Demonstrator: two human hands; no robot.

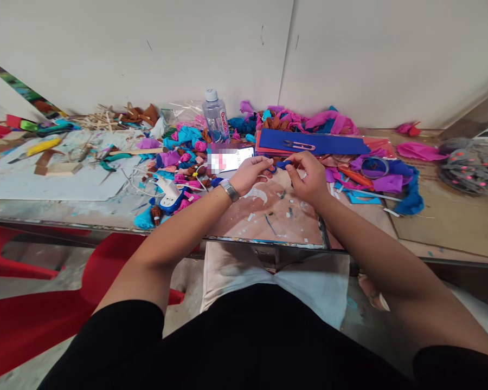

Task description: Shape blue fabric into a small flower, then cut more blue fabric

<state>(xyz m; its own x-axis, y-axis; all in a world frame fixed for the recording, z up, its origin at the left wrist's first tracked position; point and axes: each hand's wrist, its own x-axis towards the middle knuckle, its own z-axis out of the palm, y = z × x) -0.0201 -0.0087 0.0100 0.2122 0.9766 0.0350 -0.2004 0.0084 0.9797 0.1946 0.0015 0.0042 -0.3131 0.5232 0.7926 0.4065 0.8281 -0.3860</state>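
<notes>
Both my hands meet over the worktable, pinching one small dark blue piece of foam or fabric between them. My left hand, with a metal watch at the wrist, grips its left end with curled fingers. My right hand pinches its right end. A phone with a lit screen lies just beyond my left hand. Behind my hands lies a stack of blue and red foam sheets with pink-handled scissors on top.
Pink, purple and blue fabric scraps litter the table. A water bottle stands at the back. A tape roll lies to the right, a blue-and-white glue gun to the left. Red plastic chairs stand at lower left.
</notes>
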